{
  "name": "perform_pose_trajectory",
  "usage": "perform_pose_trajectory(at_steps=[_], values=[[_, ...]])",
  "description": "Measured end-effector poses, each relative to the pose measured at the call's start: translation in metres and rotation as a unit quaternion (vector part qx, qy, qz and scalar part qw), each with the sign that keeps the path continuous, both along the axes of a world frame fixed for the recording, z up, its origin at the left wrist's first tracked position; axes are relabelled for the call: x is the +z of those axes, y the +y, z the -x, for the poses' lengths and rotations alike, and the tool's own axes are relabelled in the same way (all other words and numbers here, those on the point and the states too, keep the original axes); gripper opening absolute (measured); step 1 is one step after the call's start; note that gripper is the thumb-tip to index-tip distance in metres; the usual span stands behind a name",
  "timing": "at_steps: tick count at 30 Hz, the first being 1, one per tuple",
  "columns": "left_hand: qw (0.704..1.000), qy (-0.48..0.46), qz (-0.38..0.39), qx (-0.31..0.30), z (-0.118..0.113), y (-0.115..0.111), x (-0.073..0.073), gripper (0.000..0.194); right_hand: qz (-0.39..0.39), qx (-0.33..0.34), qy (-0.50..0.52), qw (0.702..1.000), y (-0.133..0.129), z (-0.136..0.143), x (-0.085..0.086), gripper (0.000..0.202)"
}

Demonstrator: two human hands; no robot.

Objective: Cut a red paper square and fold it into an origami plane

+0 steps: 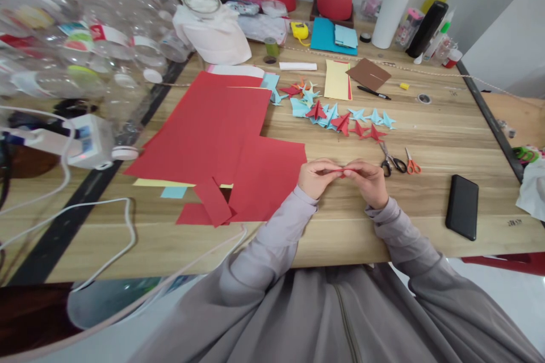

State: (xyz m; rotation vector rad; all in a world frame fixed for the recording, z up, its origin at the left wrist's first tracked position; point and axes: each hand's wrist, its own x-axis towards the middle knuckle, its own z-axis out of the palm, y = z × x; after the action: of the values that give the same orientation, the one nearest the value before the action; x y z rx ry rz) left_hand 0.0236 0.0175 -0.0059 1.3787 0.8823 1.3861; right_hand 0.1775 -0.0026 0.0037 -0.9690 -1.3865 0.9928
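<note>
Both hands meet over the middle of the table near its front. My left hand [317, 177] pinches one end of a small folded red paper [342, 172], and my right hand [369, 180] pinches the other end. Most of that paper is hidden by the fingers. Left of my hands lie large red sheets [208, 130] with a red strip [213, 202] on top. Beyond my hands are several folded paper shapes, among them a red one [376, 133] and a light blue one [388, 119].
Black scissors [392, 162] and orange scissors [413, 162] lie just beyond my right hand. A black phone [462, 207] is at the right. Plastic bottles [106, 34] crowd the left; a paper roll [392, 13] stands at the back. A white cable [128, 221] crosses the front left.
</note>
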Motion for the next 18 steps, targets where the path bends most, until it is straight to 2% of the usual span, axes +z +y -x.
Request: perform_pose_trajectory(at_steps=[9,18], values=[[1.000,0.025,0.011,-0.012,0.0000,-0.0029,0.0074,0.013,0.005,-0.019,-0.014,1.000,0.0004,-0.0017,-0.0002,0.003],[0.998,0.046,0.041,-0.002,0.0004,-0.0028,0.0003,0.013,0.050,-0.026,0.008,0.998,0.0016,0.0001,-0.0016,0.013]])
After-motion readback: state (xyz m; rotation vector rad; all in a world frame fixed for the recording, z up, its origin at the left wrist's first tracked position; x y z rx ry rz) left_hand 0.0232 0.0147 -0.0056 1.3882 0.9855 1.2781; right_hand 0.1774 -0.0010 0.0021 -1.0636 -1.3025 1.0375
